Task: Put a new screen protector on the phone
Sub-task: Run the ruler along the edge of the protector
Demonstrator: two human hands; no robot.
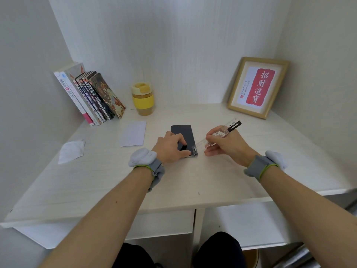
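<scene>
**Protector held tilted over phone, both hands at work**

L fingers [182, 146] curl down onto the near end of the phone [184, 137]; thumb and fingertips grip its lower edge and left side, holding it flat on the counter [251, 161]. L hand [170, 147] covers the phone's near-left corner. R fingers [211, 135] pinch the clear screen protector [216, 137] along its long edges, thumb below, other fingers on top. R hand [226, 145] sits just right of the phone. Protector is tilted: near end w/ a printed tab touches or is just over the phone's near-right corner, far end w/ a black pull tab is raised toward the right, off the phone.

Phone lies screen-up, dark, mid-counter, lengthwise away from the person. Both wrists wear grey bands w/ green cords.

Further out: white paper card [133, 134] just left of the phone; crumpled wipe [71, 150] further left. Back left, a leaning row of books [90, 97]; beside them a yellow lidded cup [143, 98]. Back right, a gold picture frame [257, 87] w/ red calligraphy leans on the wall.
</scene>
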